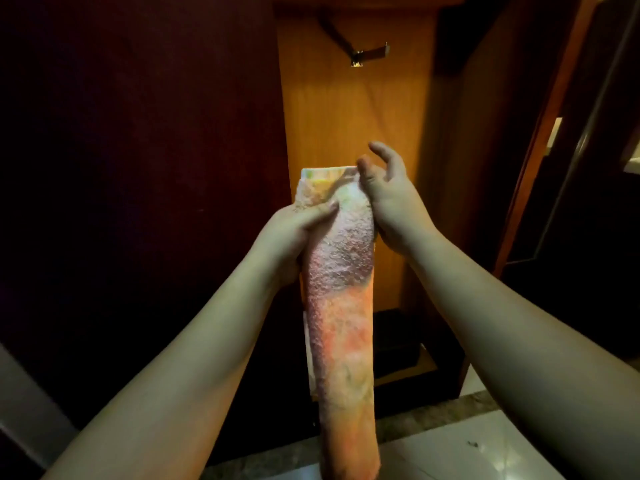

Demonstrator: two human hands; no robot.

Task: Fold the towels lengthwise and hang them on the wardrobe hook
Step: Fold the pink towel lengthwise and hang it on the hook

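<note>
The towel (341, 289), folded into a narrow strip, hangs below the fingers of the left hand (294, 233), which clamp its upper part. The right hand (388, 199) pinches the top corner, its other fingers spread apart. Keep the edges aligned, then raise the top to the hook (367, 55) well above the fingers.

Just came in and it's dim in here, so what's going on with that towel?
A person holds a folded towel upright as a long narrow strip before a wooden wardrobe panel. The left hand grips its side; the right hand pinches the top corner. The hook above is bare.
</note>
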